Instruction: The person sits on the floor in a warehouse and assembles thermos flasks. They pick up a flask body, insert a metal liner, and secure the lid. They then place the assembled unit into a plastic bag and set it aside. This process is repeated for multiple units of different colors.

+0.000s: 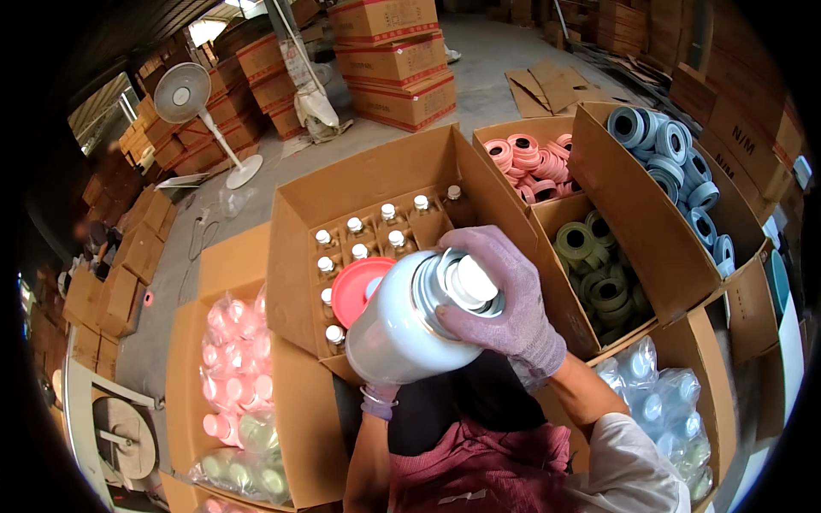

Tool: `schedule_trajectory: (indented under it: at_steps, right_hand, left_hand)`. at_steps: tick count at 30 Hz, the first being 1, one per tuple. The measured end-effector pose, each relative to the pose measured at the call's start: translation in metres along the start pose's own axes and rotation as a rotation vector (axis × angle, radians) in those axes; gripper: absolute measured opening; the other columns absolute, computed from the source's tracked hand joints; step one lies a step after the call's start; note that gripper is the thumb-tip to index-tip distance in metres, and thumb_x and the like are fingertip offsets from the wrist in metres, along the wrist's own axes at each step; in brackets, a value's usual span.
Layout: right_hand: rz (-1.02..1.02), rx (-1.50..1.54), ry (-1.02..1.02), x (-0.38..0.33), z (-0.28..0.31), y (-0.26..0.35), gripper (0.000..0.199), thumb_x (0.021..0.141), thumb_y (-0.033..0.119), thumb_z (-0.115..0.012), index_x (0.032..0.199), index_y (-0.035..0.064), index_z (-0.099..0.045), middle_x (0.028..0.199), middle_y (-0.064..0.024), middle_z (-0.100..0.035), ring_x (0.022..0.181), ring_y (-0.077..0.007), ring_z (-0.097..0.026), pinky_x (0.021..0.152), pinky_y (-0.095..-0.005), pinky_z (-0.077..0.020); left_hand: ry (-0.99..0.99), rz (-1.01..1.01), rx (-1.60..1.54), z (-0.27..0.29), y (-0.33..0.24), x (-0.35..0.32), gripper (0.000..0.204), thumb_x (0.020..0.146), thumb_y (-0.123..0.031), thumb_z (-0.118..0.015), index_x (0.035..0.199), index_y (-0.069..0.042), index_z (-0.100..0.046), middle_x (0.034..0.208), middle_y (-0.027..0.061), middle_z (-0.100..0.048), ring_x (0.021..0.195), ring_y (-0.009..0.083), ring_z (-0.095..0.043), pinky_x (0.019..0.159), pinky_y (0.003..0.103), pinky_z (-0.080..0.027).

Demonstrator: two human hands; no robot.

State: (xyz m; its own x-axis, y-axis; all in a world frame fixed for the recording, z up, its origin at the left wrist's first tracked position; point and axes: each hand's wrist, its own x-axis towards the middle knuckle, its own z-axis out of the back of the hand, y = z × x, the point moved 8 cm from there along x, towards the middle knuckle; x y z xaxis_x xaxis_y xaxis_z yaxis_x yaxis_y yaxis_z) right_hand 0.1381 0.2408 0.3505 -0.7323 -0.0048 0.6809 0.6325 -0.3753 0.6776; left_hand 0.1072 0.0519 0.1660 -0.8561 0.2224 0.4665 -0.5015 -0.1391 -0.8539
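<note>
A shiny pale blue vacuum flask (402, 329) is held tilted in front of me, its metal neck and white stopper (475, 282) toward the upper right. My right hand (505, 291), in a greyish-purple knit glove, is closed around the neck, thumb on the near side. Only the gloved wrist of my left hand (381, 398) shows below the flask; its fingers are hidden behind the body. A red-pink disc (349, 295) with a pale blue centre sticks out behind the flask. Beyond stands an open carton (321, 192) with several white-capped bottles (395, 239) between cardboard dividers.
Cartons on the right hold pink ring-shaped parts (526, 158), olive-green ones (599, 265) and blue ones (671, 141). Bagged pink cups (239, 350) lie at left, bagged blue ones (654, 402) at right. A standing fan (184, 92) and stacked boxes (393, 64) stand beyond.
</note>
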Motion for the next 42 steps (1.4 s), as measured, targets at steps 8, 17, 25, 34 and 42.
schedule_trajectory:
  at_steps: [8,17,25,34,42]
  right_hand:
    - [0.104,0.126,0.198,0.005,-0.011,-0.025,0.06,0.056,0.026,-0.082,0.107,0.0018,-0.063,0.102,-0.0158,-0.063,0.09,-0.0316,-0.063,0.081,-0.038,-0.0501]
    - [0.267,0.116,0.154,-0.035,0.016,-0.016,0.076,0.057,0.029,-0.083,0.121,-0.0007,-0.055,0.11,-0.0153,-0.061,0.097,-0.0332,-0.059,0.087,-0.0408,-0.0469]
    - [0.208,-0.099,0.508,-0.189,0.024,-0.044,0.042,0.08,0.027,-0.068,0.113,0.0045,-0.057,0.117,-0.0197,-0.055,0.105,-0.0336,-0.055,0.094,-0.0426,-0.0449]
    - [-0.628,-1.151,0.045,-0.039,0.459,-0.182,0.036,0.085,0.034,-0.065,0.104,0.0033,-0.068,0.104,-0.0138,-0.068,0.091,-0.0286,-0.065,0.085,-0.0383,-0.0503]
    - [-1.246,-1.392,0.57,-0.159,0.501,-0.27,0.056,0.078,0.033,-0.065,0.125,0.0016,-0.058,0.122,-0.0232,-0.062,0.117,-0.0354,-0.059,0.096,-0.042,-0.0468]
  left_hand:
    - [0.084,-0.018,0.047,-0.009,-0.003,0.014,0.066,0.081,-0.023,-0.073,0.138,-0.004,-0.045,0.129,0.0133,-0.058,0.115,0.0247,-0.058,0.099,0.038,-0.045]
    - [0.343,0.04,0.02,-0.031,-0.018,0.044,0.056,0.081,-0.023,-0.071,0.13,-0.005,-0.052,0.121,0.0134,-0.062,0.109,0.0265,-0.061,0.093,0.038,-0.049]
    - [0.997,0.437,0.225,-0.021,-0.072,0.083,0.036,0.084,-0.021,-0.066,0.118,-0.006,-0.062,0.109,0.0134,-0.067,0.1,0.0293,-0.065,0.084,0.039,-0.053]
    - [1.052,-0.063,0.712,-0.083,-0.014,0.012,0.021,0.089,-0.023,-0.058,0.078,-0.005,-0.057,0.075,0.018,-0.058,0.073,0.0396,-0.059,0.062,0.049,-0.047]
    - [0.993,-0.03,0.664,-0.084,0.01,0.03,0.017,0.088,-0.02,-0.059,0.079,-0.006,-0.061,0.074,0.0147,-0.058,0.073,0.0365,-0.06,0.063,0.045,-0.047]
